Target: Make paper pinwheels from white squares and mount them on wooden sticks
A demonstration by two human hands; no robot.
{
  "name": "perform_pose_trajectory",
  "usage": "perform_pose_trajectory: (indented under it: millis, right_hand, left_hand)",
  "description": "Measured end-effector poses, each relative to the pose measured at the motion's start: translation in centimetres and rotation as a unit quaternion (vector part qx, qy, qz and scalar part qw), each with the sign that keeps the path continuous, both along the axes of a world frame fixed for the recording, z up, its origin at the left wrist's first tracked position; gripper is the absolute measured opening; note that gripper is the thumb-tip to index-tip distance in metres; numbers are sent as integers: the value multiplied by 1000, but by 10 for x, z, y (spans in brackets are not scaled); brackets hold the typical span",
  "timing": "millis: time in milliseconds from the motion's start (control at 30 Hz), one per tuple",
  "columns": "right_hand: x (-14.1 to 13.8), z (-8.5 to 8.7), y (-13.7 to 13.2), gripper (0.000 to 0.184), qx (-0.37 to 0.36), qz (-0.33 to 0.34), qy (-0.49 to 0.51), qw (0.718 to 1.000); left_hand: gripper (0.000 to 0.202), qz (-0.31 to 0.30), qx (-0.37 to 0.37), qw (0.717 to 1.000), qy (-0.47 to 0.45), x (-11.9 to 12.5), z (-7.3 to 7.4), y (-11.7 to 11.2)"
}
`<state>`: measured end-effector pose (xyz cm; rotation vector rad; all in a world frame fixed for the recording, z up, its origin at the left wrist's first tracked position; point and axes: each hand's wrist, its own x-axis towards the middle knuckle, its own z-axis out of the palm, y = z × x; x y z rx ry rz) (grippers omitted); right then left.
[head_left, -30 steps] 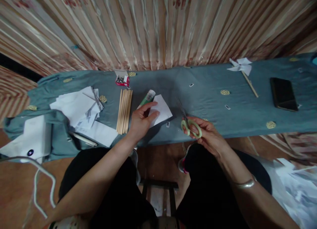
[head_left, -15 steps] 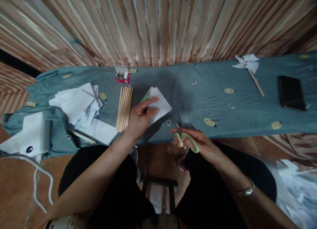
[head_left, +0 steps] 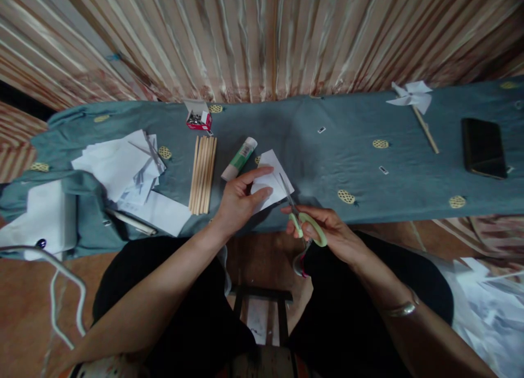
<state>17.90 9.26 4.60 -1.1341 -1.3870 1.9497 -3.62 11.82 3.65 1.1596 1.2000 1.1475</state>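
Observation:
My left hand (head_left: pixel 241 201) pinches a small white sheet of paper (head_left: pixel 275 168) between thumb and fingers, just above the cloth's front edge. In my right hand (head_left: pixel 323 231) is a pair of scissors (head_left: pixel 311 228) with pale green handles, fingers through the loops. Their blades point up and left and overlap the paper's right part; whether they are cutting into it I cannot tell. Just beyond my left hand lies a green and white glue stick (head_left: pixel 239 159). A row of thin wooden sticks (head_left: pixel 203 174) lies to its left.
A small red box of metal pins (head_left: pixel 199 119) stands open behind the sticks. Stacked paper (head_left: pixel 114 162) and a white device (head_left: pixel 51 217) are at left. A paper pinwheel (head_left: pixel 415 96) and a dark phone-like object (head_left: pixel 484 148) lie at right on the blue-green cloth (head_left: pixel 286 121).
The paper has shifted slightly right and turned in my left hand, uncovering the glue stick. The scissor blades have moved from the paper's right corner to over its face.

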Motion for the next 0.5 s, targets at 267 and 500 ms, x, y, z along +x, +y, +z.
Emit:
perform_pose_trajectory:
  millis: [267,500]
  right_hand:
    - [-1,5,0,57,-21,-11,-4,1000]
    - [-1,7,-1,53,-38,-18,8,999]
  left_hand:
    - [39,3,-14,1000,-19,1,4,-1]
    - [38,0,-13,1000,-24,0,4,-1]
